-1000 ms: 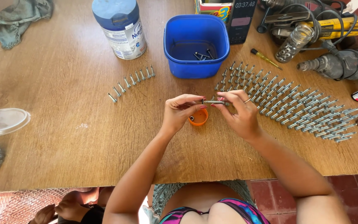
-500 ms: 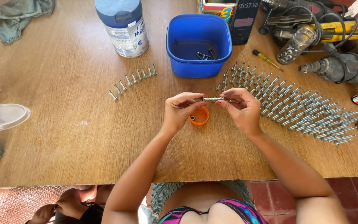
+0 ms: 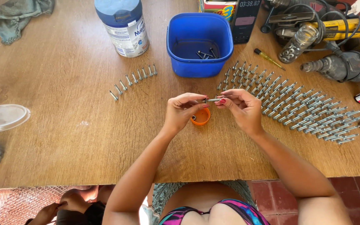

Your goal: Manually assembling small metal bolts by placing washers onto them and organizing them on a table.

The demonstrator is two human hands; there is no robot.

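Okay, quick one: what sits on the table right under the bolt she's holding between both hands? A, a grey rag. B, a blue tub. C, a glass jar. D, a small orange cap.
D: the small orange cap lies on the wooden table directly below the bolt pinched between the left hand and right hand.

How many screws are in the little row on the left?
9, I think. They lie side by side in a curved row on the table, between the white can and the left hand. They are small, so I may be off by one.
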